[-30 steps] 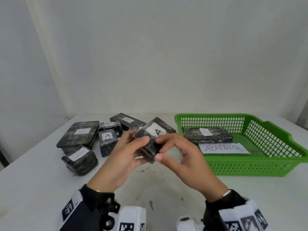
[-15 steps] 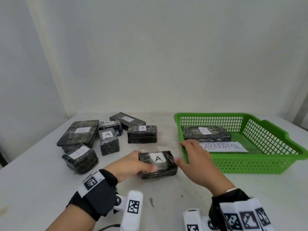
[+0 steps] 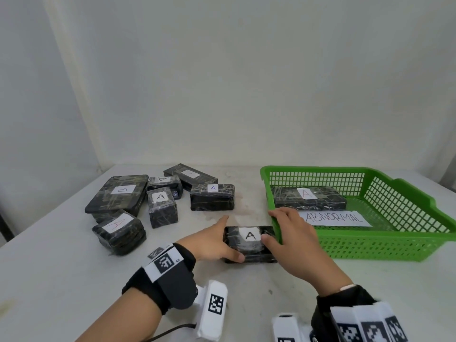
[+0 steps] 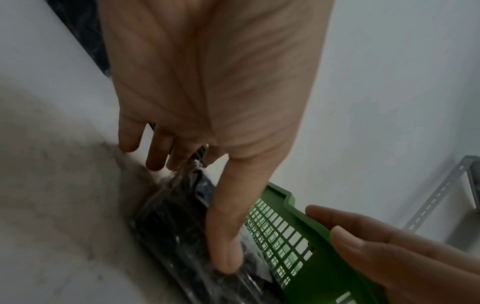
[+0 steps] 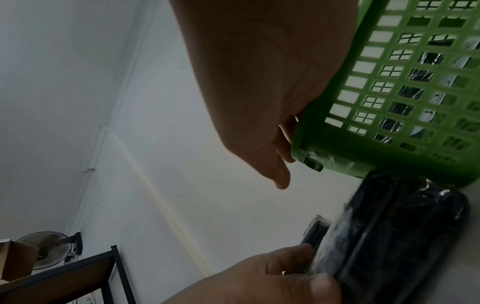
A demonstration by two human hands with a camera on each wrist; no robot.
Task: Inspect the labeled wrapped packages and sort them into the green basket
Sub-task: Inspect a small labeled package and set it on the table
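Observation:
A black wrapped package (image 3: 249,243) with a white label "A" lies flat on the table, its right end against the near left corner of the green basket (image 3: 394,243). My left hand (image 3: 229,236) spans its left end, thumb along the near edge and fingers straight on the far side. In the left wrist view the thumb (image 4: 226,246) presses the package (image 4: 168,222). My right hand (image 3: 274,225) lies over the basket's corner, its thumb touching the package's top. Inside the basket are a long package labelled "A" (image 3: 308,198) and a paper reading "ABNORMAL" (image 3: 335,218).
Several more wrapped packages sit at the back left: a flat one labelled "B" (image 3: 116,196), a cube labelled "A" (image 3: 161,206), a red-lettered one (image 3: 118,225) and a block labelled "A" (image 3: 212,199). The white table (image 3: 74,280) meets a wall behind.
The package, held up in both hands a second ago, now lies on the table and has slid right against the basket. My right hand has moved over the basket's corner.

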